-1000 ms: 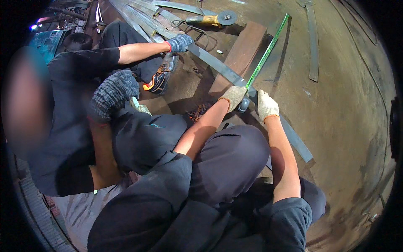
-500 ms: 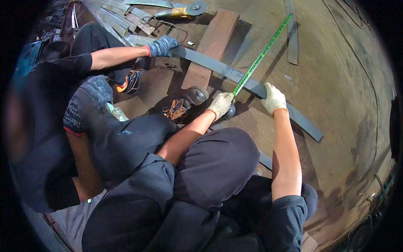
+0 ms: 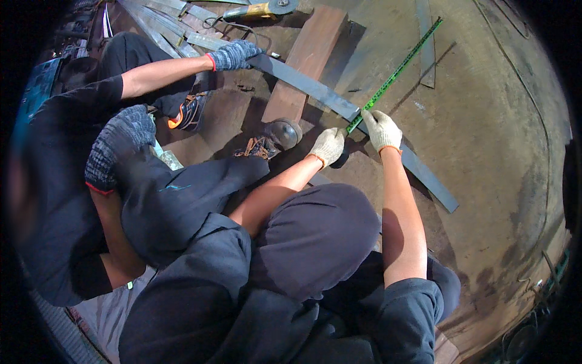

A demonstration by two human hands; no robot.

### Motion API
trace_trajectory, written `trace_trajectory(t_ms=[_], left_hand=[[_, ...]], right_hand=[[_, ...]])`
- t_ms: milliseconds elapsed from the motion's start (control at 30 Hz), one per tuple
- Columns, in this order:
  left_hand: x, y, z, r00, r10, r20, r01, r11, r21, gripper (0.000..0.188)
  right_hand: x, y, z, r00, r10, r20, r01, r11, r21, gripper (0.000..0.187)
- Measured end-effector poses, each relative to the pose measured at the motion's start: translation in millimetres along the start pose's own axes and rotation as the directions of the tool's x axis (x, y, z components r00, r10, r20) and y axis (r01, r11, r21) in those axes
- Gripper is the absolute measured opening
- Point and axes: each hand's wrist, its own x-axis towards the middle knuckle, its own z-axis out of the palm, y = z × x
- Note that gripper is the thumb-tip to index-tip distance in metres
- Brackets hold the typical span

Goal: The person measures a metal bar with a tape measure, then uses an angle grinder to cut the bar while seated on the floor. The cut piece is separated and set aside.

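Observation:
In a white knit glove, my left hand [image 3: 329, 145] is closed at the near end of a green tape measure [image 3: 394, 74], whose blade runs out up and to the right. My gloved right hand [image 3: 382, 129] has its thumb and fingers pinched at the blade, above a flat steel bar [image 3: 315, 88]. The bar lies slantwise under the tape and across a brown rectangular beam [image 3: 308, 51]. A co-worker's grey-gloved hand [image 3: 233, 56] grips the bar's far left end. What lies inside my left palm is hidden.
An angle grinder [image 3: 260, 10] with its cord lies at the top, beside several stacked flat metal strips [image 3: 159, 24]. Another strip [image 3: 426, 48] lies on the floor at upper right. The co-worker sits close at left, a second gloved hand [image 3: 121, 142] near the knee. A cable [image 3: 522, 91] crosses the right.
My right hand has left the bar's near right part and moved left to the tape blade. The blade has swung slightly right and twisted. The co-worker still holds the bar.

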Motion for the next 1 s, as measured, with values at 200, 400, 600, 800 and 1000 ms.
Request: trace_trajectory(t_ms=[200, 400, 600, 800, 1000], left_hand=[[-0.7, 1.7, 0.3, 0.999, 0.004, -0.041, -0.004, 1.000, -0.015, 0.041], [1.2, 23.2, -15.4, 0.973, -0.201, 0.112, 0.203, 0.979, -0.002, 0.055], [6.5, 13.1, -9.7, 0.981, -0.177, 0.081, 0.184, 0.978, -0.095, 0.054], [7.6, 13.3, -11.1, 0.989, -0.114, 0.097, 0.124, 0.987, -0.098, 0.051], [1.5, 24.7, -17.3, 0.986, -0.140, 0.095, 0.154, 0.976, -0.154, 0.053]], right_hand=[[3.5, -7.6, -4.3, 0.992, 0.107, 0.069, -0.108, 0.994, 0.002, 0.064], [17.8, -8.3, -1.7, 0.971, 0.184, 0.155, -0.191, 0.981, 0.031, 0.068], [20.8, -4.5, 1.5, 0.980, 0.112, 0.163, -0.134, 0.982, 0.132, 0.067], [23.0, -1.7, 4.7, 0.983, 0.098, 0.157, -0.126, 0.976, 0.178, 0.068], [24.4, -1.7, 6.5, 0.981, 0.121, 0.154, -0.149, 0.972, 0.182, 0.068]])
